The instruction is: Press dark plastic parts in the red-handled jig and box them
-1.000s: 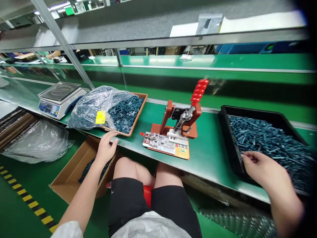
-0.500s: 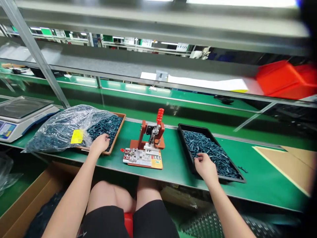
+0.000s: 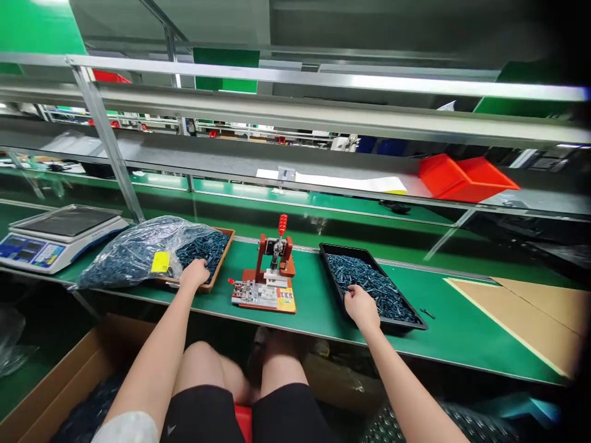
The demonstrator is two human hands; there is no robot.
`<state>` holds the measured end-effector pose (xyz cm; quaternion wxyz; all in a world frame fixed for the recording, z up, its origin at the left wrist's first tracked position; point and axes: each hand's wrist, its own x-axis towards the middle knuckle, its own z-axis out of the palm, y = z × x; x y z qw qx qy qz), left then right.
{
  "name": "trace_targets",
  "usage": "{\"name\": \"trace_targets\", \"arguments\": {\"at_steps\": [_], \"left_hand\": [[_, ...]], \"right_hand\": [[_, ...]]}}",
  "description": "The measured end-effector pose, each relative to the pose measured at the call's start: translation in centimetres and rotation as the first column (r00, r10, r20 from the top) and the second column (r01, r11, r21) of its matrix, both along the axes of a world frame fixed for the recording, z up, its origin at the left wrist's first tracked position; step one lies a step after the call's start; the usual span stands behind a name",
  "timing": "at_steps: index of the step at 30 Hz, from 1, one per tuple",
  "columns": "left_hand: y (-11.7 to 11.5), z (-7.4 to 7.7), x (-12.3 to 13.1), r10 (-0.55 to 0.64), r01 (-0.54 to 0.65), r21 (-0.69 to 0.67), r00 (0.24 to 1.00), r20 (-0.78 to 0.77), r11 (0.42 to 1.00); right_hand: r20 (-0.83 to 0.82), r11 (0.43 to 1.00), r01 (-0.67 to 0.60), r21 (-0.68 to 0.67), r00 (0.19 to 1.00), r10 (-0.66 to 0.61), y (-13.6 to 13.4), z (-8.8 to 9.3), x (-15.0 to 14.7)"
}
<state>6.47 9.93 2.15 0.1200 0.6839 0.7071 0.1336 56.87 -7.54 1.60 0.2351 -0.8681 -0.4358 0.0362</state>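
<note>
My left hand is closed at the front right of a brown tray, its fingers curled against small dark blue parts. A clear plastic bag of similar parts, with a yellow label, lies over that tray's left side. My right hand is closed at the left side of a black tray, over a heap of thin dark blue parts. What either hand pinches is too small to make out. Between the trays stands a toggle-clamp fixture with an upright red handle.
A weighing scale stands at the far left. Loose parts lie right of the black tray, before brown cardboard. The shelf above carries red bins and white paper. An open carton is below, left.
The view has tilted up, showing more of the upper shelving. Both hands stay at their trays, and the fingers of the right hand look more tightly curled.
</note>
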Motion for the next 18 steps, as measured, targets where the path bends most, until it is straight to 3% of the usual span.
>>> {"name": "trace_targets", "arguments": {"at_steps": [6, 13, 18], "left_hand": [[-0.9, 0.2, 0.1, 0.034, -0.035, 0.041, 0.999, 0.033, 0.999], [-2.0, 0.7, 0.1, 0.021, -0.030, 0.213, 0.999, 0.045, 0.977], [-2.3, 0.4, 0.0, 0.001, -0.017, 0.190, 0.996, 0.084, 0.982]], "right_hand": [[0.004, 0.999, -0.030, -0.020, 1.000, 0.030, 0.0, 0.3, -0.5], [0.018, 0.995, -0.089, -0.037, 0.996, 0.090, 0.2, 0.0, 0.4], [-0.007, 0.997, -0.050, -0.058, 0.999, 0.049, 0.2, 0.2, 0.0]]}}
